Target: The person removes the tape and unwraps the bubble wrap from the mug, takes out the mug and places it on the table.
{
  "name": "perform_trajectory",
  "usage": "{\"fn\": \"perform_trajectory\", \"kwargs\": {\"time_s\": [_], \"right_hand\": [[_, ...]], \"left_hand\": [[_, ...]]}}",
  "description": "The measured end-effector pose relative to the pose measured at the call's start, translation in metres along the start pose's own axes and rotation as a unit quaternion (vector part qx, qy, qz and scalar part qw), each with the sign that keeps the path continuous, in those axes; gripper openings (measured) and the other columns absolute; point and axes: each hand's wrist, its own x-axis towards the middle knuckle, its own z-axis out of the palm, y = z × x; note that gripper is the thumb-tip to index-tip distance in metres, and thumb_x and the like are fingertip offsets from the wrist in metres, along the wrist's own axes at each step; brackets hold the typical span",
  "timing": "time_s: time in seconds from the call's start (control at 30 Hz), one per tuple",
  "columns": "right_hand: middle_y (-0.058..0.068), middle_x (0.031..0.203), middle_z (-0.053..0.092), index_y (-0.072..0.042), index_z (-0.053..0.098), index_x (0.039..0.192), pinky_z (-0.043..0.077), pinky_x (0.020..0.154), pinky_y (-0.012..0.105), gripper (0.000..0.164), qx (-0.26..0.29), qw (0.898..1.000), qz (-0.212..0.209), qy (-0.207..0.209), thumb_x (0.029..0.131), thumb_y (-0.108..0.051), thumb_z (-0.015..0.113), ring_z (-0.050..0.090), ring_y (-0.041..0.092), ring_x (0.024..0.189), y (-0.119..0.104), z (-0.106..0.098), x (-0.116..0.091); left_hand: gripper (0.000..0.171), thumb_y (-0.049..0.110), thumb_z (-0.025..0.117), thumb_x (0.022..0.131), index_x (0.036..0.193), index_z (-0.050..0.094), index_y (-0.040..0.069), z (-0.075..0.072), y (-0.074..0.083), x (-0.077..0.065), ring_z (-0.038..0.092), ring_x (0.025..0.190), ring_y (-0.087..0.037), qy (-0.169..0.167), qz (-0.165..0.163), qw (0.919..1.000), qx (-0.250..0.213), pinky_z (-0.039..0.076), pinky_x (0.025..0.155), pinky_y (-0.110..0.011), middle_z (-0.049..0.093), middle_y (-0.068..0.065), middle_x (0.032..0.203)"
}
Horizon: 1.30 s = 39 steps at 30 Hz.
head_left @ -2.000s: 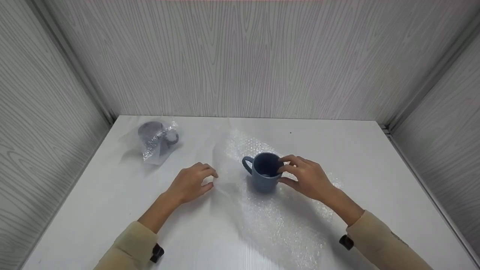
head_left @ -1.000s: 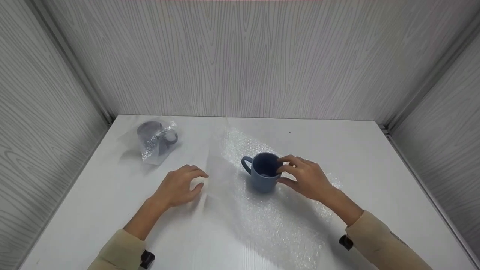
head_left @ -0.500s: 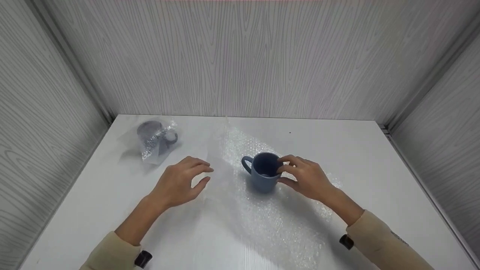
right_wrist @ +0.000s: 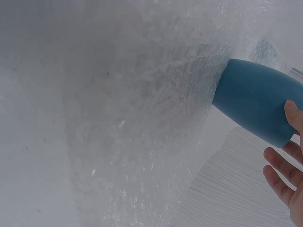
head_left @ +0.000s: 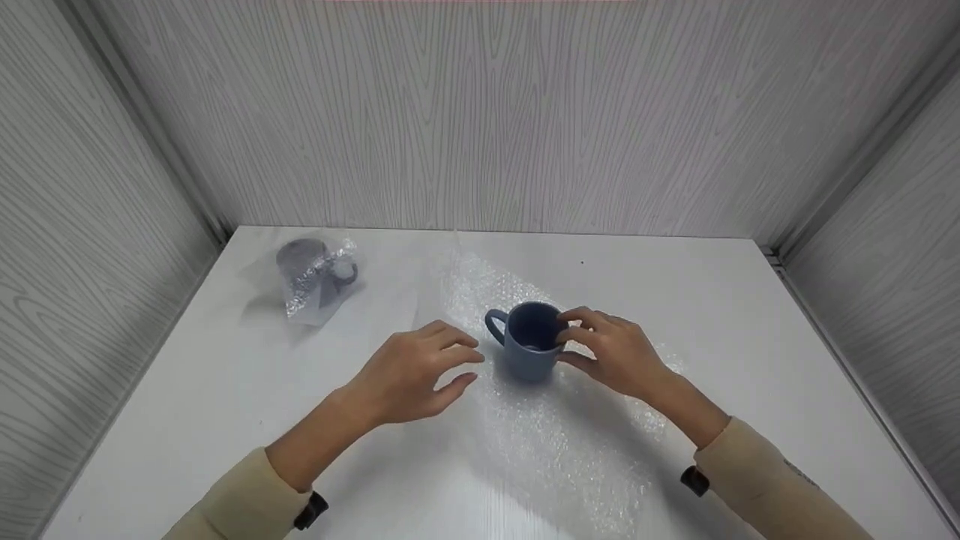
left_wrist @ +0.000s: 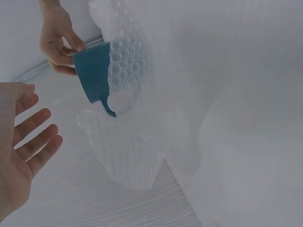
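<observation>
A blue mug (head_left: pixel 527 361) stands upright on a sheet of bubble wrap (head_left: pixel 559 457), its handle pointing left. With thumb outside and fingertips inside the rim, my right hand (head_left: pixel 619 354) pinches the mug's right side; the right wrist view shows the thumb against the blue mug wall (right_wrist: pixel 255 97). My left hand (head_left: pixel 412 375) hovers over the wrap, left of the handle, holding nothing. Its fingers (left_wrist: pixel 40 127) are spread apart in the left wrist view, where a flap of bubble wrap (left_wrist: pixel 128 163) rises in front of part of the mug (left_wrist: pixel 91 71).
At the back left of the white table (head_left: pixel 712 300) lies another mug (head_left: pixel 304 266) wrapped in clear bubble wrap. Grey wood-patterned panels (head_left: pixel 480 120) close off the back and both sides.
My left hand drew the wrap's left edge leftward, let it go, then moved right toward the mug. The right hand and the mug have stayed in place.
</observation>
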Motion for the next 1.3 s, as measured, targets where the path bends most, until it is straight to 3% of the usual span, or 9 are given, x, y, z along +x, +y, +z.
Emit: {"fn": "perform_trajectory", "kwargs": {"time_s": [0.3,0.7,1.0,1.3], "right_hand": [[0.004,0.124,0.073,-0.019,0.078,0.105,0.064,0.075,0.035,0.025,0.003,1.000,0.003,-0.007,0.085,-0.027,0.090,0.076,0.020,0.092,0.000,0.000,0.001],[0.005,0.124,0.073,-0.019,0.079,0.104,0.065,0.075,0.036,0.023,0.010,1.000,0.004,-0.004,0.085,-0.026,0.089,0.077,0.022,0.092,0.001,0.000,0.002],[0.005,0.125,0.073,-0.020,0.079,0.104,0.064,0.074,0.036,0.020,0.014,1.000,0.009,-0.006,0.087,-0.026,0.087,0.077,0.022,0.094,0.000,0.000,0.000],[0.005,0.125,0.073,-0.020,0.079,0.104,0.064,0.074,0.035,0.021,0.012,1.000,0.009,-0.004,0.087,-0.027,0.088,0.077,0.022,0.094,0.000,0.001,0.000]], "left_hand": [[0.028,0.040,0.076,0.097,0.111,0.077,0.016,0.018,0.016,0.009,0.072,0.101,-0.015,-0.060,0.032,0.9976,-0.014,0.062,0.078,-0.025,0.077,0.001,0.111],[0.025,0.038,0.076,0.098,0.113,0.078,0.018,0.040,0.010,0.003,0.072,0.098,-0.015,-0.108,0.043,0.9931,0.020,0.061,0.080,-0.026,0.077,0.001,0.111],[0.024,0.038,0.079,0.095,0.110,0.078,0.018,0.047,-0.003,-0.010,0.072,0.099,-0.017,-0.117,0.023,0.9908,0.063,0.062,0.083,-0.029,0.077,0.001,0.109],[0.025,0.036,0.083,0.091,0.107,0.078,0.017,0.041,-0.015,-0.032,0.072,0.100,-0.020,-0.117,-0.035,0.9903,0.066,0.061,0.084,-0.035,0.078,0.000,0.105]]}}
